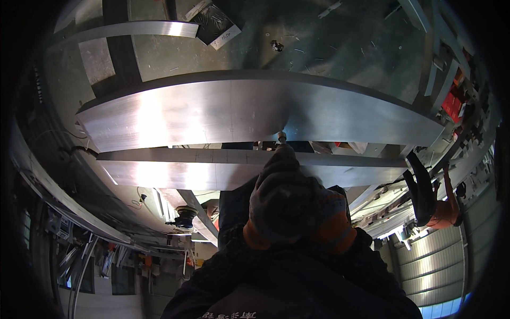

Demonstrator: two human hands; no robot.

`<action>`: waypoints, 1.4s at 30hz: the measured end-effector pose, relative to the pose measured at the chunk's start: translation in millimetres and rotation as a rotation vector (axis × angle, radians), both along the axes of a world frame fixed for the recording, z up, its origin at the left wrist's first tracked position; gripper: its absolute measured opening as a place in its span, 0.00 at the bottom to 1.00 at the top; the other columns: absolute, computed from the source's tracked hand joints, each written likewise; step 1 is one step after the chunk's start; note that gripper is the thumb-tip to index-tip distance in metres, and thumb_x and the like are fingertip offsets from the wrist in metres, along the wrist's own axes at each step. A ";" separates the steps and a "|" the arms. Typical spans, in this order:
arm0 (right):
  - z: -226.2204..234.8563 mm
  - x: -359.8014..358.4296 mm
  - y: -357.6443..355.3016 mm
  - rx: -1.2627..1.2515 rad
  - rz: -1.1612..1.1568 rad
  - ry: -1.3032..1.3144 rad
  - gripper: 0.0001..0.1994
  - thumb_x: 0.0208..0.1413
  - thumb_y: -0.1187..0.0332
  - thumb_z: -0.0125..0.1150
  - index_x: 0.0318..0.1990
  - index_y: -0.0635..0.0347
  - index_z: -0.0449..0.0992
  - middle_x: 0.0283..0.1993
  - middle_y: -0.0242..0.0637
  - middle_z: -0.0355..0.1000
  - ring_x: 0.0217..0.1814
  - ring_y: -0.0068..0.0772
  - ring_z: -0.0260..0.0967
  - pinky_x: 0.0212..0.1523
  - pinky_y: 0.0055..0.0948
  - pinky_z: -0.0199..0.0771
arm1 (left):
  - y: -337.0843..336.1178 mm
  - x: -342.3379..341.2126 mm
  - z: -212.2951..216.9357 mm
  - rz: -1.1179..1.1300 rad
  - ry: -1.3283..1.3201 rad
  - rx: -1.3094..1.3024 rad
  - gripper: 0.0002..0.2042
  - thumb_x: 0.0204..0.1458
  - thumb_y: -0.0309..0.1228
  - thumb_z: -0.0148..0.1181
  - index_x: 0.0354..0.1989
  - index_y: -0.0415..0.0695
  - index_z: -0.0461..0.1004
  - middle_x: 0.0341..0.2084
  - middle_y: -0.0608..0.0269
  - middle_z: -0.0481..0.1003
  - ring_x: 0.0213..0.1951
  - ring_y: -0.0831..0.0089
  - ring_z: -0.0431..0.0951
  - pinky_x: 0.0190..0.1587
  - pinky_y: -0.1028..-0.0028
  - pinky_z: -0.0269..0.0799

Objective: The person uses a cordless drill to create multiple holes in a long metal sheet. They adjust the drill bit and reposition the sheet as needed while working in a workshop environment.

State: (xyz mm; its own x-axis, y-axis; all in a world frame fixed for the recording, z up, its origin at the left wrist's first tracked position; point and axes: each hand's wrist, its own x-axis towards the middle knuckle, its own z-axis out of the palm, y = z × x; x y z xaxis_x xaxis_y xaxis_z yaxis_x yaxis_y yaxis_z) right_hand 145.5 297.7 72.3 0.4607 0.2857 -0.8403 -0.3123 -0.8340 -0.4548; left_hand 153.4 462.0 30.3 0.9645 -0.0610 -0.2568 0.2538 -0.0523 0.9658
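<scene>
Both my hands wear grey work gloves with orange cuffs and come together in the middle of the view. My left hand [273,199] and my right hand [325,204] look closed around a slim tool, a welding torch by its look, whose pale nozzle [282,136] sticks out past the fingers. The nozzle meets the near edge of a wide, shiny metal beam [196,114], where a small bluish glow shows. A second, narrower metal beam [159,173] runs parallel on the near side, under my hands. The gloves hide the torch's handle and most fingers.
Beyond the beams, a dark box of thin metal pieces [217,25] sits beside a flat metal bar [154,28]. A black round power tool [186,217], possibly a sander, lies at the near left. A co-worker in orange [445,211] appears at the right. Scraps [277,46] litter the floor.
</scene>
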 end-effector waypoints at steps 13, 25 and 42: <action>-2.3 -2.9 4.9 0.027 0.036 -0.046 0.25 0.59 0.47 0.71 0.52 0.58 0.78 0.44 0.43 0.82 0.42 0.47 0.83 0.40 0.44 0.85 | 7.6 0.7 -1.0 0.068 0.052 -0.028 0.11 0.47 0.29 0.75 0.37 0.44 0.81 0.46 0.53 0.82 0.59 0.48 0.79 0.64 0.48 0.76; -31.2 -83.4 -59.2 -0.051 0.137 0.039 0.34 0.65 0.47 0.67 0.71 0.57 0.66 0.66 0.45 0.73 0.66 0.45 0.75 0.63 0.45 0.78 | -26.9 -23.0 -5.6 0.101 0.021 0.049 0.22 0.49 0.33 0.76 0.52 0.44 0.78 0.52 0.52 0.78 0.59 0.46 0.76 0.66 0.47 0.72; -27.8 9.0 -42.9 0.127 0.426 -0.295 0.31 0.56 0.51 0.79 0.61 0.57 0.75 0.46 0.38 0.82 0.44 0.39 0.84 0.44 0.36 0.86 | -53.2 -58.6 -34.2 0.285 -0.224 0.310 0.13 0.67 0.33 0.58 0.57 0.44 0.74 0.53 0.54 0.74 0.57 0.58 0.76 0.64 0.62 0.75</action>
State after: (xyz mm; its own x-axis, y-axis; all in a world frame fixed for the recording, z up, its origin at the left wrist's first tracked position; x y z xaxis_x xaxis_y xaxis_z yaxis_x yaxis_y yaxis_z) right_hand 154.5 254.8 44.5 0.4930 0.5903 -0.6391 0.1987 -0.7916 -0.5779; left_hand 94.8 408.8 -3.9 0.9655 0.2605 -0.0053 0.0876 -0.3053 0.9482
